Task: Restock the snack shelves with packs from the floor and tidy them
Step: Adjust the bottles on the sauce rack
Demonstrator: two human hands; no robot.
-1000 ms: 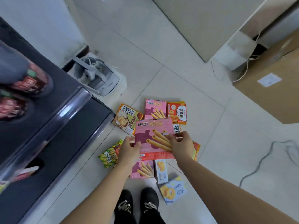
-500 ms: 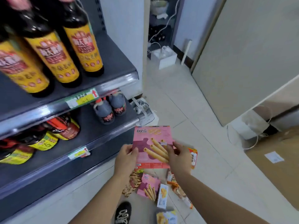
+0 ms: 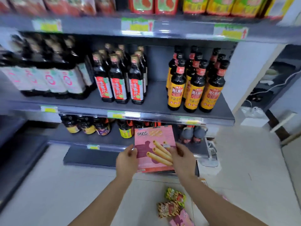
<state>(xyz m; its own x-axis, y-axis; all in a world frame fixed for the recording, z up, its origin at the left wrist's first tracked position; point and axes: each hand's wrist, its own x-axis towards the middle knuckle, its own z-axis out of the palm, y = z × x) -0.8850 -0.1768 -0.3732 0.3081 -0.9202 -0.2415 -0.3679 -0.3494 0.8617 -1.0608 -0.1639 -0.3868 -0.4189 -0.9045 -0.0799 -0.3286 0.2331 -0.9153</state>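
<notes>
The pink box (image 3: 154,144), printed with wafer rolls, is upright and face-out, gripped at its side edges by the left hand (image 3: 127,160) and right hand (image 3: 183,160). Below the box, a green pack (image 3: 175,194), a brown pack (image 3: 167,208) and a second pink pack (image 3: 182,219) lie on the floor.

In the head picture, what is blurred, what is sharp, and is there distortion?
Head view: white-label bottles at left and top price tags smear with motion blur; pink box, gripped by left hand and right hand, is fairly sharp; middle shelf rail bows slightly, wide-angle distortion.
</notes>
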